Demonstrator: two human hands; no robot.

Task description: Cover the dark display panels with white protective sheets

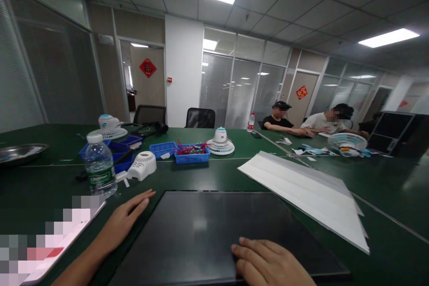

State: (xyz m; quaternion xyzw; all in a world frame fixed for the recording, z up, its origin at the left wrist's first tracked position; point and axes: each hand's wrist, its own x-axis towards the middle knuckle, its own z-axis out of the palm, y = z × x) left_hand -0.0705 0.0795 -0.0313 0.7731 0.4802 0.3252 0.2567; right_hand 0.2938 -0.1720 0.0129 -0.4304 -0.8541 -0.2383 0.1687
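A flat black panel (201, 214) with a glossy, screen-like face lies on the green table in front of me. My left hand (121, 222) rests beside the panel's left edge, fingers stretched forward, holding nothing; whether it touches the edge I cannot tell. On the near part of the panel lies my right hand (268, 259), palm down with its fingers extended. A clear water bottle (99, 167) with a green label stands just beyond my left hand, close to a white plastic housing (143, 166).
Large white sheets (304, 196) lie to the right. Farther back are a blue tray (192, 157) of coloured wires, a white fan part (220, 143) and a red-labelled bottle (251, 123). A metal dish (22, 153) sits far left. Two people (279, 120) work across the table.
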